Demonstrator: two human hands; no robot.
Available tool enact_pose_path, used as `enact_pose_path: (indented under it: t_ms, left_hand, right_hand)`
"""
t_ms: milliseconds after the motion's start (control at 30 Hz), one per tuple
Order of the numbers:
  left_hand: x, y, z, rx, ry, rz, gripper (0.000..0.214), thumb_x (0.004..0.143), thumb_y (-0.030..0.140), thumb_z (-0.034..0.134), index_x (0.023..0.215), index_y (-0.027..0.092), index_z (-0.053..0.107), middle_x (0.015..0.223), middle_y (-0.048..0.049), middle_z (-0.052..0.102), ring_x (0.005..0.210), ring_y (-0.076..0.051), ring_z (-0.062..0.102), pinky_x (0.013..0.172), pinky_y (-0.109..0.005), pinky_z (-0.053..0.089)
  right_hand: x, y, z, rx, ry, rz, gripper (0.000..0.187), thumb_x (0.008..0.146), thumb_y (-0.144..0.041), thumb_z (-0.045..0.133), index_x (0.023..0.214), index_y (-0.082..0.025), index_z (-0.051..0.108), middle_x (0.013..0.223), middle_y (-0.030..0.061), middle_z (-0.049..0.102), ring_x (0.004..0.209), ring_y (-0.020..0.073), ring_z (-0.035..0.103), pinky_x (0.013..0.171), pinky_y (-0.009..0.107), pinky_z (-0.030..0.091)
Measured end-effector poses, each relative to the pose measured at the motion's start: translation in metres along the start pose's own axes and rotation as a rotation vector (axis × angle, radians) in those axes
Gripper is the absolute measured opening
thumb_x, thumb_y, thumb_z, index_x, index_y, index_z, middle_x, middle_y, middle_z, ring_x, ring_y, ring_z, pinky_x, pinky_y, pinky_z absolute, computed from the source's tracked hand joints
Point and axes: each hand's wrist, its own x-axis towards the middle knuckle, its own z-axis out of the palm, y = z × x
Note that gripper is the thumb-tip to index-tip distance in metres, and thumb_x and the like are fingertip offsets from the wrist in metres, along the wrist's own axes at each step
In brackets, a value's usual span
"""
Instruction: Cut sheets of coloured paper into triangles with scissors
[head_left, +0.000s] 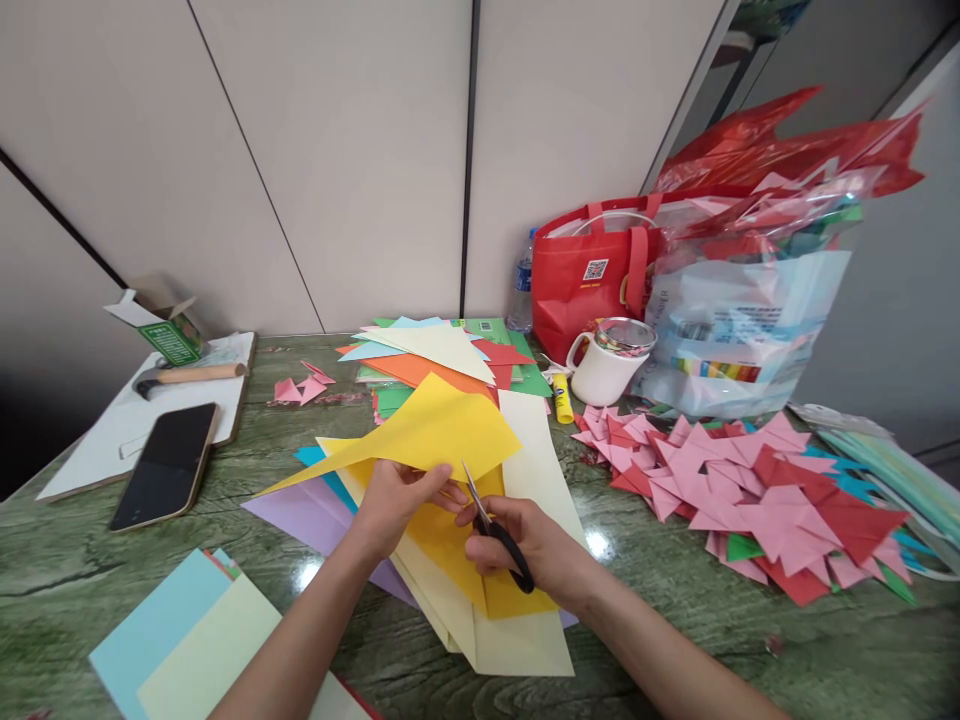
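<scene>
My left hand point(401, 500) pinches the near edge of a yellow sheet of paper point(442, 420), which is raised above the table and points off to the left. In my right hand point(525, 545) is a pair of scissors point(484, 515) with black handles, fingers closed round them. The scissor blades point up and away, their tips against the yellow sheet's lower edge close to my left fingers. Under both hands lie another yellow sheet point(442, 560), cream sheets point(525, 645) and a purple sheet point(307, 515), loosely overlapping.
Folded pink and red paper pieces point(735, 480) are heaped on the right. Behind stand a white mug point(607, 370), a yellow glue stick point(562, 398), a red bag point(577, 290) and a plastic bag point(742, 330). At left lie a phone point(169, 465), a hammer point(195, 374) and blue paper point(157, 625).
</scene>
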Motion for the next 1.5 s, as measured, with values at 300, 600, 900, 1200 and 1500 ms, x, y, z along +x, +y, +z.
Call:
enact_pose_path:
  t_ms: [300,600,900,1200,1500]
  left_hand:
    - [-0.0032,0.0017,0.0037,0.083,-0.079,0.053,0.019,0.073,0.023,0.060,0.058,0.013,0.063,0.052,-0.0024,0.068,0.048,-0.015,0.063,0.051,-0.023,0.051]
    - [-0.0048,0.0028,0.0046,0.100,-0.108,0.060,0.021,0.072,0.018,0.058,0.052,0.013,0.060,0.047,-0.0006,0.063,0.042,-0.011,0.057,0.046,-0.020,0.046]
    - [-0.0048,-0.0013,0.0068,0.064,-0.110,0.058,0.020,0.073,0.023,0.057,0.055,0.013,0.059,0.049,-0.0024,0.063,0.043,-0.013,0.058,0.044,-0.022,0.046]
    - [-0.0054,-0.0008,0.0079,0.048,-0.094,0.049,0.021,0.070,0.023,0.059,0.052,0.013,0.058,0.047,-0.0027,0.062,0.042,-0.013,0.056,0.044,-0.022,0.045]
    - [-0.0072,0.0023,0.0093,0.043,-0.086,0.047,0.021,0.070,0.022,0.059,0.052,0.013,0.058,0.047,-0.0017,0.061,0.041,-0.012,0.055,0.043,-0.022,0.044]
  right_hand:
    - [0.0009,-0.0007,0.0016,0.033,-0.047,-0.049,0.037,0.063,-0.038,0.074,0.079,-0.013,0.053,0.061,-0.0065,0.038,0.055,0.0063,0.031,0.052,0.021,0.025]
    - [-0.0012,-0.0054,0.0029,-0.041,-0.072,-0.059,0.039,0.063,-0.040,0.073,0.082,-0.012,0.053,0.059,-0.0068,0.037,0.054,0.0064,0.028,0.051,0.022,0.021]
    - [-0.0009,-0.0062,0.0043,-0.055,-0.064,-0.065,0.040,0.061,-0.043,0.074,0.076,-0.015,0.049,0.059,-0.0074,0.033,0.055,0.0070,0.025,0.051,0.022,0.020]
    - [-0.0009,-0.0021,0.0021,-0.068,-0.055,-0.041,0.042,0.058,-0.045,0.075,0.079,-0.016,0.053,0.057,-0.0076,0.036,0.053,0.0075,0.031,0.051,0.022,0.026]
    - [-0.0014,-0.0026,0.0017,-0.129,-0.025,-0.047,0.040,0.063,-0.046,0.071,0.082,-0.014,0.056,0.053,-0.0060,0.047,0.049,0.0082,0.042,0.048,0.023,0.034]
